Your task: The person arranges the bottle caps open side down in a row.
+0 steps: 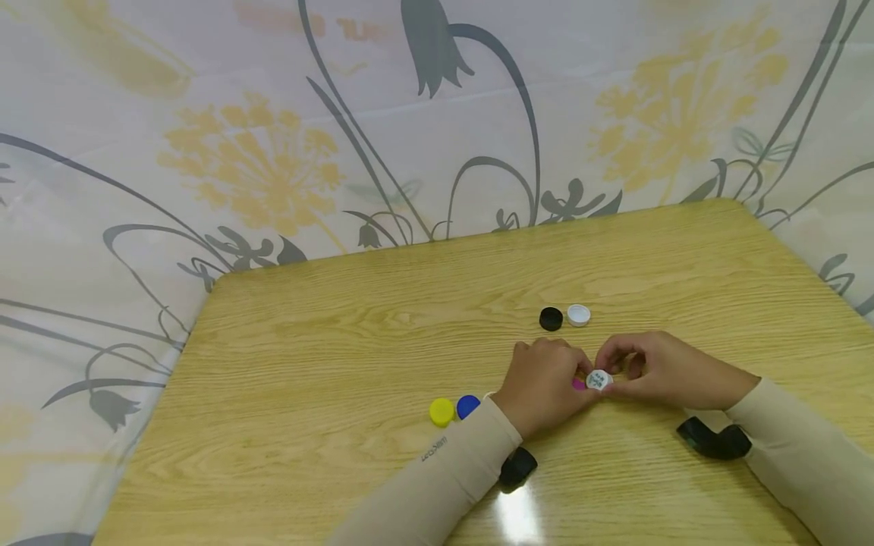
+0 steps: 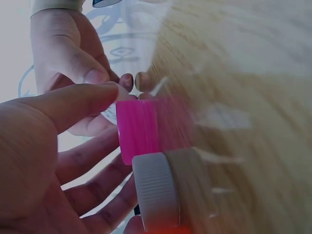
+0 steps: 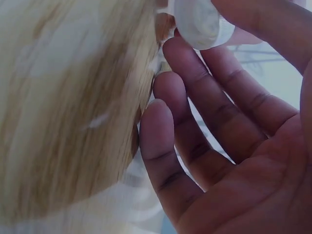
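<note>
Both hands meet at a white bottle cap [image 1: 598,380] with printing on its top, tilted toward the head camera. My right hand [image 1: 652,371] pinches it by the edge, thumb nearest me. From the other side my left hand [image 1: 546,383] holds the same cap, its thumb tip at the rim in the left wrist view. In the right wrist view the hollow inside of this cap [image 3: 202,22] shows, with the other fingers extended below it. A pink cap [image 2: 136,131] stands close under the held one, partly hidden by my left hand in the head view.
Beside the pink cap is a ribbed white cap [image 2: 156,190]. A yellow cap [image 1: 441,412] and a blue cap [image 1: 468,407] lie left of my left forearm. Farther back on the wooden table [image 1: 328,341] are a black cap [image 1: 551,318] and another white cap [image 1: 578,315].
</note>
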Tool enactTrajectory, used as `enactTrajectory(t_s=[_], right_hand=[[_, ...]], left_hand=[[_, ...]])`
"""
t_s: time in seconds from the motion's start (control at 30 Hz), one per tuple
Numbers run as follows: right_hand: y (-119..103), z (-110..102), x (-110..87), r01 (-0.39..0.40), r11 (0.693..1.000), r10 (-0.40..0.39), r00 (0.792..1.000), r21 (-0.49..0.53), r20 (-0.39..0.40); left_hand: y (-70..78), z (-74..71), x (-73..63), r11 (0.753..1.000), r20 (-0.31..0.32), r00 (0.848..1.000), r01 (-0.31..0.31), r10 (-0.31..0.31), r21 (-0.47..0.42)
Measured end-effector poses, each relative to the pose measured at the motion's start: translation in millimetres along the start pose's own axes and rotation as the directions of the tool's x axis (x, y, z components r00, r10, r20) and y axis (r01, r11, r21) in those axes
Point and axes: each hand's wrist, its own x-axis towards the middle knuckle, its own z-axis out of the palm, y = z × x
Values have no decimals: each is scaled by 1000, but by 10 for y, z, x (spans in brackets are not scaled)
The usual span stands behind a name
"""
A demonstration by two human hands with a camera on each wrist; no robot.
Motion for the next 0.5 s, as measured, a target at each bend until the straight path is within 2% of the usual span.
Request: enactTrajectory(t_s=[0.3,0.5], right_hand=[[38,48,-9,60,996,-61,998,-66,-14],[33,85,-1,59,995,-60,998,-79,-8]], left_hand=[[32,46,-9,999,1,1000,-4,4,50],[52,57,-16,997,5,1000,21,-21,75]])
